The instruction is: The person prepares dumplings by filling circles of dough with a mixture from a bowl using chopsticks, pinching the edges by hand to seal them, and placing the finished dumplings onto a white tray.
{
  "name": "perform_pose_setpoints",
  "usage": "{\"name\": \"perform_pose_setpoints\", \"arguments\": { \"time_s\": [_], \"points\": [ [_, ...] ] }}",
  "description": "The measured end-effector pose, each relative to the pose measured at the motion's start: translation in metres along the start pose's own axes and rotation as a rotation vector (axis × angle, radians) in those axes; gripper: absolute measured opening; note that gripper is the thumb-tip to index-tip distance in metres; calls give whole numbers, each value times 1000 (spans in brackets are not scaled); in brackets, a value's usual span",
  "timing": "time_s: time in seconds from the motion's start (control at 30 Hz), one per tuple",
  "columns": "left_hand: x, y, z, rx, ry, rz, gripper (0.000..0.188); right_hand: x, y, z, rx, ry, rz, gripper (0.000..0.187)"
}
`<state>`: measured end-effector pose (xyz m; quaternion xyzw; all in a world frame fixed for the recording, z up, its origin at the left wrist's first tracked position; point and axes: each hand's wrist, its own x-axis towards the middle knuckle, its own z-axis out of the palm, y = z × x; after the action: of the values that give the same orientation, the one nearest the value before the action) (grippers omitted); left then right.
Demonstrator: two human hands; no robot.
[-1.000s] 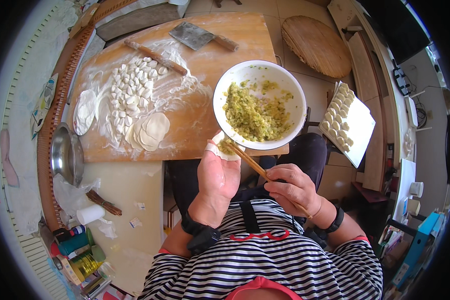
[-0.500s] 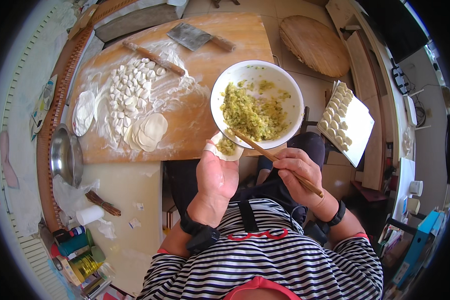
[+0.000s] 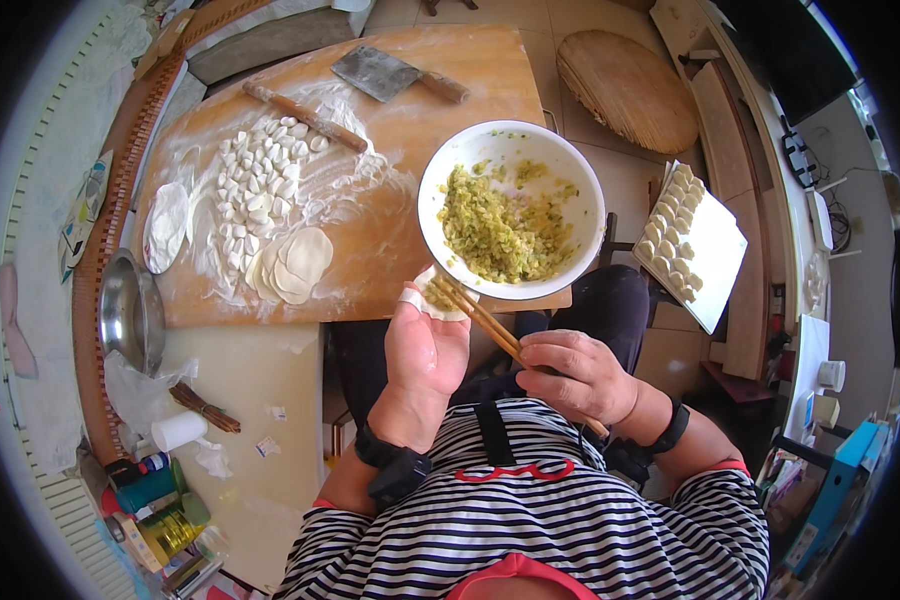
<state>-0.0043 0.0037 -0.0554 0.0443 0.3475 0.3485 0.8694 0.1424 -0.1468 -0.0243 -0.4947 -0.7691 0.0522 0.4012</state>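
My left hand (image 3: pixel 427 350) is palm up, holding a dumpling wrapper (image 3: pixel 432 303) on its fingers just below the rim of a white bowl (image 3: pixel 580 255). Green filling lies on the wrapper, partly hidden by the tips of a pair of wooden chopsticks (image 3: pixel 492 326) that press onto it. Those chopsticks are gripped in my right hand (image 3: pixel 575 375), lower and to the right. Chopped green-yellow filling (image 3: pixel 505 225) is heaped in the bowl. A stack of round wrappers (image 3: pixel 295 262) lies on the floured board to the left.
Several small dough pieces (image 3: pixel 260 180) lie on the wooden board (image 3: pixel 380 270), near a rolling pin (image 3: pixel 305 116) and a cleaver (image 3: pixel 375 73). Rows of dumplings (image 3: pixel 672 225) stand on a white tray (image 3: pixel 718 255) at the right. A metal basin (image 3: pixel 130 312) is at the left.
My right hand has moved left and slightly down, and the chopstick tips now reach onto the filling in the wrapper. My left hand has shifted slightly left.
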Motion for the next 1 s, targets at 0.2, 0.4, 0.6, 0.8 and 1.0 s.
{"name": "perform_pose_setpoints", "arguments": {
  "time_s": [0.2,0.4,0.6,0.8,1.0],
  "points": [
    [9,26,-20,-13,-146,188,38,30,31,-22,-324,101,301,31],
    [-10,31,21,0,-300,66,39,30,56,-29,-193,-152,411,43],
    [-18,19,39,56,-362,-112,48,35,35,-41,-253,-222,378,49],
    [-30,7,59,127,-376,-193,54,54,27,-28,-373,119,17,32],
    [-34,-9,49,257,-447,-111,55,62,25,-21,-277,210,109,30]
  ]
}}
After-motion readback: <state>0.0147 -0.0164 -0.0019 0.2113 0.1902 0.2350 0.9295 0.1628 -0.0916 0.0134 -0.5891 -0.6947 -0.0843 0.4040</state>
